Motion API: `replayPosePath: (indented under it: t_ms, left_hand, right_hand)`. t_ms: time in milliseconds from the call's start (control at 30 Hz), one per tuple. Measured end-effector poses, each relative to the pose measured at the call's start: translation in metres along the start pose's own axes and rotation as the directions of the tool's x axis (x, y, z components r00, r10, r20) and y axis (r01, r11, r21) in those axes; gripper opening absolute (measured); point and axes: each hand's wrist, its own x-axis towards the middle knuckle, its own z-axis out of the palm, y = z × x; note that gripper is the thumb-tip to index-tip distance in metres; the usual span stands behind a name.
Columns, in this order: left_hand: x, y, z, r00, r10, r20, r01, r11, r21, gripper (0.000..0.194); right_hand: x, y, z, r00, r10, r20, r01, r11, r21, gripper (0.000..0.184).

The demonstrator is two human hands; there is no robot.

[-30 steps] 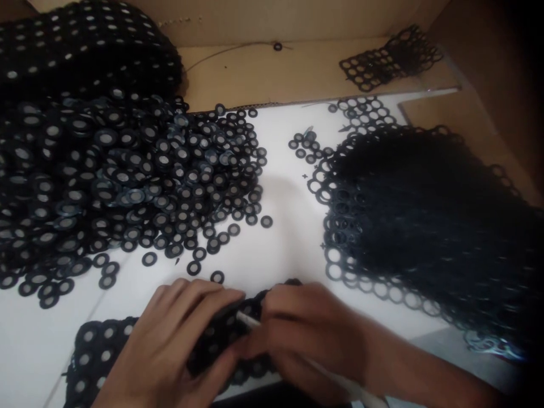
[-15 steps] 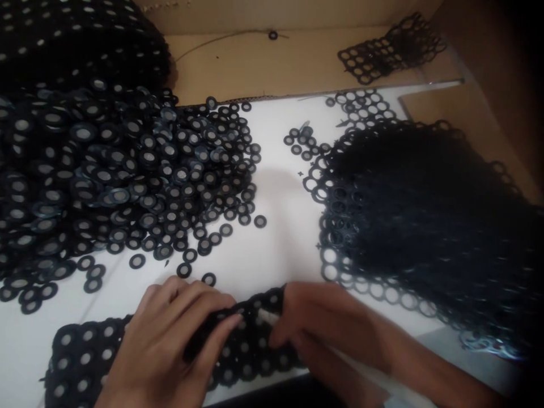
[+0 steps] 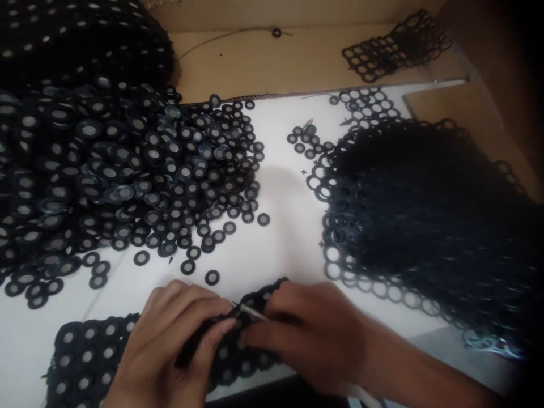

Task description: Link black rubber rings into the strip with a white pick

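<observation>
I see a heap of loose black rings [image 3: 123, 175] on the left and a pile of emptied mesh [image 3: 429, 226] on the right. Between them, near the front edge, a black sheet [image 3: 89, 351] runs left to right on the white table [image 3: 280, 238]. My left hand [image 3: 170, 345] presses it, fingers curled; my right hand [image 3: 306, 334] pinches a thin metal tool [image 3: 251, 313] pointing left. Cardboard [image 3: 272, 62] lies behind.

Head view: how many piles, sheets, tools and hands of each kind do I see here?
Heap of loose black flat rings with pale centres: 1
Black ring-filled sheets, one stacked, one held: 2
Emptied black lattice webs, big, small: 2
Thin pale tool: 1
Hands, left hand, right hand: 2
Total: 8
</observation>
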Motion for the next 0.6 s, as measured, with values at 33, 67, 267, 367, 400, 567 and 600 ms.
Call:
replayPosePath:
  t_ms: [33,67,267,367,400,567,600]
  left_hand:
    - [-0.001,0.0,0.0,1.0,-0.006,0.015,0.006,1.0,0.009,0.024]
    - [-0.002,-0.001,-0.001,0.999,-0.015,0.037,0.014,1.0,0.021,0.024]
    - [0.005,0.008,-0.001,0.991,-0.08,0.104,0.064,0.987,0.145,0.013]
    - [0.013,0.014,0.005,0.996,-0.058,0.061,0.046,0.982,0.183,0.016]
    - [0.015,0.015,0.007,0.998,-0.046,0.044,0.036,0.98,0.197,0.016]
    - [0.014,0.013,0.014,1.0,-0.019,0.015,0.016,0.979,0.202,0.017]
    - [0.013,0.013,0.015,1.0,-0.016,0.008,0.014,0.981,0.194,0.018]
  right_hand:
    - [0.0,-0.002,-0.004,0.999,-0.045,-0.024,0.045,0.999,0.004,0.03]
    - [-0.002,-0.004,-0.008,0.995,-0.088,-0.051,0.089,0.996,0.01,0.031]
    - [-0.019,-0.006,-0.028,0.973,-0.092,-0.211,0.101,0.994,0.032,0.033]
    - [-0.023,-0.004,-0.028,0.97,-0.11,-0.219,0.128,0.989,0.073,0.035]
    - [-0.023,-0.004,-0.029,0.972,-0.105,-0.209,0.125,0.989,0.082,0.035]
    - [-0.019,-0.007,-0.035,0.983,-0.058,-0.176,0.074,0.994,0.083,0.03]
    - [-0.019,-0.007,-0.035,0.982,-0.073,-0.174,0.089,0.992,0.086,0.029]
